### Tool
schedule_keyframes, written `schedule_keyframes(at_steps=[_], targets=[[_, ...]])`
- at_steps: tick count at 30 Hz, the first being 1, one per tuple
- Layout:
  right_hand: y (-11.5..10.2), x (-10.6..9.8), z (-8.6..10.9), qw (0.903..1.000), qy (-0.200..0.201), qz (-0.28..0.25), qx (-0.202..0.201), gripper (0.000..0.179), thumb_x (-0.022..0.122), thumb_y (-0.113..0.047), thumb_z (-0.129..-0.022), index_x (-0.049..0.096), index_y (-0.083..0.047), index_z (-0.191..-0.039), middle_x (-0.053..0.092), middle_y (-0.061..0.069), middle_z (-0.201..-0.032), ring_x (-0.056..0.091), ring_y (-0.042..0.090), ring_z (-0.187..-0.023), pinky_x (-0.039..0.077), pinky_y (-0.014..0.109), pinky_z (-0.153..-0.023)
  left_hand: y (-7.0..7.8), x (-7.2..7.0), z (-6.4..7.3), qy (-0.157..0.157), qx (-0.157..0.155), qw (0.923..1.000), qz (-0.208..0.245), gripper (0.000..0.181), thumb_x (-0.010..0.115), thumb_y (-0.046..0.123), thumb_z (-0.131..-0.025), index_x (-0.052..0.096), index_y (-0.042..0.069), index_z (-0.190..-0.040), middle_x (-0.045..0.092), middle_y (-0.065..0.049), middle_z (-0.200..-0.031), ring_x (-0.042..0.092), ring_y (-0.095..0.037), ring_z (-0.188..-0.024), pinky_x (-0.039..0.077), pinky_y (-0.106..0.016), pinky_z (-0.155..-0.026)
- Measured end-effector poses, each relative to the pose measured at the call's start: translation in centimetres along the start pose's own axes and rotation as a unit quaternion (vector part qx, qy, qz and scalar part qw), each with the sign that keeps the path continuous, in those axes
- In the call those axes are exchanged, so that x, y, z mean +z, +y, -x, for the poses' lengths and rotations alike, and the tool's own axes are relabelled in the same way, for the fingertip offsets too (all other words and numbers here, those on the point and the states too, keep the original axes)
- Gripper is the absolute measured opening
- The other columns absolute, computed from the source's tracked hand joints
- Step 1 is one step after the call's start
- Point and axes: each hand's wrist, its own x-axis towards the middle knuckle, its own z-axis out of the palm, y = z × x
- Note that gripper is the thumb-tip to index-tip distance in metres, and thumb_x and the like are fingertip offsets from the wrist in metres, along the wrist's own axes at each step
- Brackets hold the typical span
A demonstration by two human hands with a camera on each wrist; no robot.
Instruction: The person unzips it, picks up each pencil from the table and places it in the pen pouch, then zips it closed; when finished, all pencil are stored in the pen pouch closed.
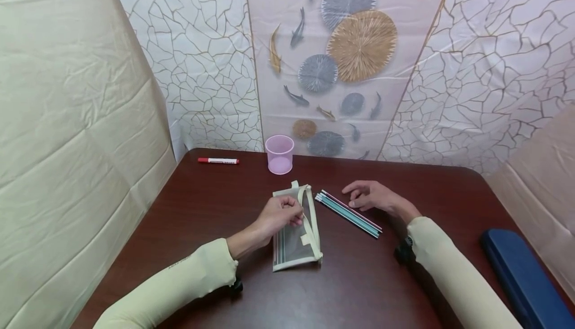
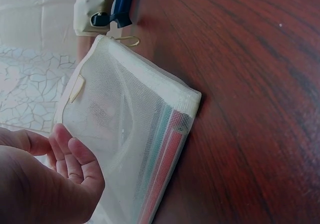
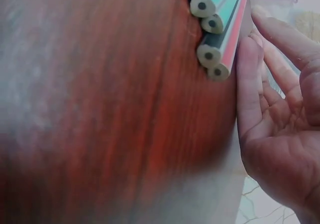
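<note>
Cream-edged mesh is making up the flat pouch [image 1: 289,244], which is lying near the middle of the dark red-brown table [image 1: 359,284], between the two hands. Left hand [image 1: 278,214] is reaching over the pouch and pinching its cream zipped side [image 1: 310,231], thumb and fingertips drawn together on the edging; the two cream strips are bowing apart along the middle. Teal and red sticks [image 2: 160,169] are showing through the mesh along the side opposite the zip. Right hand [image 1: 370,196] is hovering just beside a bundle of pencils [image 1: 350,214] right of the pouch, its fingers relaxed and loosely bent, gripping nothing; whether a fingertip is touching the outermost pencil, cannot tell. Bundle is lying slantwise, mostly teal with a pink one on the side nearest this hand; right wrist view is showing unsharpened ends with dark cores. Pale yellow sleeves [image 1: 197,274] are covering both forearms. Near the far edge, a lilac cup [image 1: 280,157] is standing upright behind the pouch, and a red-and-white marker [image 1: 218,161] is lying well to its left. Dark blue case [image 1: 525,279] is resting at the table's right side, well apart from the pencils.
</note>
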Motion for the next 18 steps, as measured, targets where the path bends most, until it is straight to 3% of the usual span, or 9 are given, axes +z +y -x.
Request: schedule_keyframes(at_steps=[9,18], targets=[[-0.5,0.1,-0.2,0.9982,-0.023,0.048,-0.026,0.044,0.081,-0.011,-0.092,0.068,-0.007,-0.133,0.058,0.016,-0.105,0.058,0.021,-0.083,0.06,0.032,-0.071,0.0,0.0,-0.1,0.003,0.0,1.0,0.005,0.008,0.065,0.008,-0.094,0.067,0.001,-0.094,0.07,0.0,-0.076,0.069,-0.007,-0.068,0.06,-0.023,-0.068],[-1.6,0.5,-0.1,0.9938,-0.033,0.103,-0.023,0.036,0.069,0.004,-0.091,0.066,-0.004,-0.126,0.059,0.017,-0.107,0.057,0.021,-0.08,0.055,0.031,-0.063,0.0,0.0,-0.3,0.0,-0.006,1.0,0.006,0.008,0.065,0.009,-0.095,0.067,0.001,-0.095,0.07,0.001,-0.076,0.069,-0.006,-0.068,0.059,-0.022,-0.068]])
